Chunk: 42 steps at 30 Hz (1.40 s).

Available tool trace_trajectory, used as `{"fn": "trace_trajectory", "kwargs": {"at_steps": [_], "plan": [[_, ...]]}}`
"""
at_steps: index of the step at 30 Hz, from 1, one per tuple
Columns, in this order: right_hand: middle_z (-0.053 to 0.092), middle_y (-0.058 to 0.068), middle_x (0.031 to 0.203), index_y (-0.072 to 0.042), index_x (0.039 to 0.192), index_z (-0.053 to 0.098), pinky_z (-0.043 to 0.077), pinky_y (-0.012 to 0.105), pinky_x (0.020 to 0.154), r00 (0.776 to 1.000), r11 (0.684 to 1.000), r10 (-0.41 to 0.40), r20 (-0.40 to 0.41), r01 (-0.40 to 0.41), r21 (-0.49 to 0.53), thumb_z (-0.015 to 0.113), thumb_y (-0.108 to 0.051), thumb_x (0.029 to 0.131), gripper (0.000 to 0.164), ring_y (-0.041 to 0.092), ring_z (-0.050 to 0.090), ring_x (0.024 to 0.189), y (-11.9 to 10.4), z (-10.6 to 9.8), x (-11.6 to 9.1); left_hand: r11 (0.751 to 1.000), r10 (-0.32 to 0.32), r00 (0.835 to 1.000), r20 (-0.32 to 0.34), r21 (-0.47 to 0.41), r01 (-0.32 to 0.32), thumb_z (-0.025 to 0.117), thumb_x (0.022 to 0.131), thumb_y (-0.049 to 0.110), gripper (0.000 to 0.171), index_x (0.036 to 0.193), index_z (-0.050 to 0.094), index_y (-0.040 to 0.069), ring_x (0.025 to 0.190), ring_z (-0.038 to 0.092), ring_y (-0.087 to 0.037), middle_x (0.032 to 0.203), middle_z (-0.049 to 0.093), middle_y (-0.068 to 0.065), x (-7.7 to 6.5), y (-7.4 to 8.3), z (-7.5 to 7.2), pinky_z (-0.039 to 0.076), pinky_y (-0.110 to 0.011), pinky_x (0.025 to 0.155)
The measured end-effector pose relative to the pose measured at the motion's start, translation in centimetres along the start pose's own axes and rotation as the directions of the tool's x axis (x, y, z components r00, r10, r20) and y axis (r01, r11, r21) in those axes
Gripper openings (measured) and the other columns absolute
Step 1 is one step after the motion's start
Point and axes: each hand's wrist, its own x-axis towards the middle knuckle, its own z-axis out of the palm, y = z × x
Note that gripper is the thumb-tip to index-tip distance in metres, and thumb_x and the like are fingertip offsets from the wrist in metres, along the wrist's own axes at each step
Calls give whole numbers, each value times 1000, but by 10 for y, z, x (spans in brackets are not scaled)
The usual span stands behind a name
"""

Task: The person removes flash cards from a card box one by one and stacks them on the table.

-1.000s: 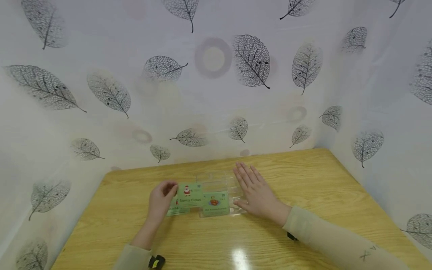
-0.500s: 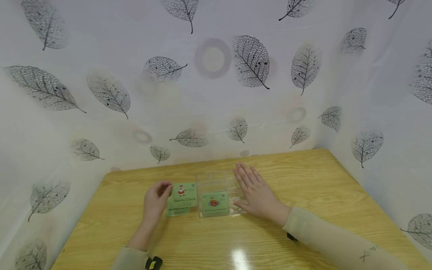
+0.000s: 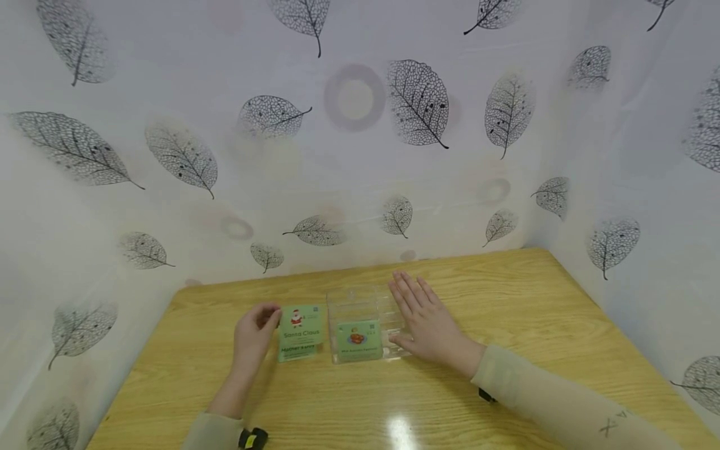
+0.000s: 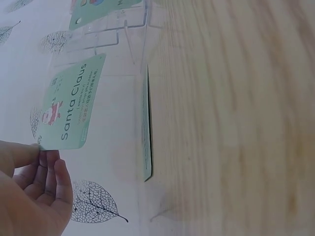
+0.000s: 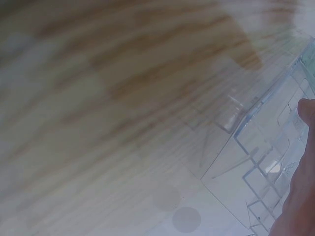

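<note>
My left hand (image 3: 253, 331) pinches a green Santa Claus card (image 3: 300, 323) by its left edge, thumb against fingers. In the left wrist view that Santa Claus card (image 4: 74, 105) hangs above the table. Below it a second green card (image 3: 297, 354), lettered "Mother", lies on the table, partly covered from the head view. To the right stands a clear plastic holder (image 3: 352, 296) with stepped dividers. A green card with a food picture (image 3: 359, 340) sits in its front. My right hand (image 3: 430, 322) rests with straight fingers against the holder's right side.
The wooden table (image 3: 360, 400) reaches back to a pale wall covering (image 3: 360, 187) printed with dark leaves. The same covering closes in the left and right sides. Dark bands (image 3: 253, 437) are worn at the wrists.
My left hand has moved left with the Santa Claus card, away from the holder and over the "Mother" card. The right hand and the holder have stayed put.
</note>
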Motion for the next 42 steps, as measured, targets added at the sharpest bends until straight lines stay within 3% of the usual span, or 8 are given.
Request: {"fn": "trace_trajectory", "kwargs": {"at_steps": [10, 21, 42], "plan": [[12, 22, 178, 1, 167, 19, 18, 54, 134, 1000, 1000, -2, -22, 2, -10, 56, -73, 97, 109, 38, 20, 164, 0, 0, 0, 1000, -3, 1000, -9, 25, 3, 67, 102, 3, 17, 116, 71, -6, 81, 61, -1, 111, 75, -25, 2, -6, -6, 52, -11, 73], [9, 22, 178, 1, 168, 17, 15, 55, 135, 1000, 999, 3, 7, -3, 36, 57, -71, 98, 108, 39, 13, 166, -1, -1, -1, 998, -13, 1000, -12, 66, 14, 68, 102, 3, 17, 115, 71, -7, 79, 61, -1, 110, 76, -24, 6, -13, -11, 52, -12, 70], [6, 20, 178, 1, 168, 14, 14, 54, 135, 1000, 1000, 4, 2, -4, 22, 55, -72, 98, 109, 37, 10, 166, 0, -1, -1, 989, -76, 994, 83, 135, 64, 66, 103, 7, 19, 116, 70, -6, 85, 60, -7, 109, 73, -21, 10, -20, -14, 50, -12, 70]]}}
